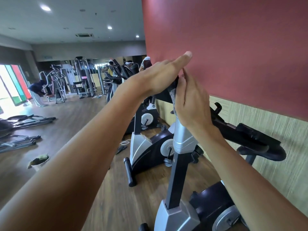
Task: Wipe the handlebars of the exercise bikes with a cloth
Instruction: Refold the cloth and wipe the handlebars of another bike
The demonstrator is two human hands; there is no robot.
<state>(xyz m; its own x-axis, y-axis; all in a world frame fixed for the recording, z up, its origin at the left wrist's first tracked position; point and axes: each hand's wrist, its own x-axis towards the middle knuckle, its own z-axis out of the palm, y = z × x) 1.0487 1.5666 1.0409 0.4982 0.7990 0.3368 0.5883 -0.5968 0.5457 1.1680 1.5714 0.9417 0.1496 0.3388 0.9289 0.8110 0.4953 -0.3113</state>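
At the far left, daylight comes through a doorway [10, 84], and a person in dark clothes [37, 90] bends over beside the weight machines [70, 80]. Flat equipment parts [21, 129] lie on the wooden floor [80, 120], and nearer the camera stands a small bucket [39, 161] with something greenish draped over its rim.

The left hand [160, 75] reaches up from the lower left, fingers straight and laid flat along the top of the dark console [165, 94] of the nearest exercise bike [181, 164]; its grip is wide, holding nothing. Just right of it, the right hand [191, 100] presses a grey cloth [174, 99] against the side of the console, above the silver post. Only a strip of cloth shows by the palm; the fingers look fairly straight, but I cannot tell whether they curl round the cloth.

Beyond, a second bike [143, 142] stands along the wall, with others farther back. To the right, the black handlebars [250, 135] stretch away below the red wall [233, 39] and its pale lower panel [275, 130].
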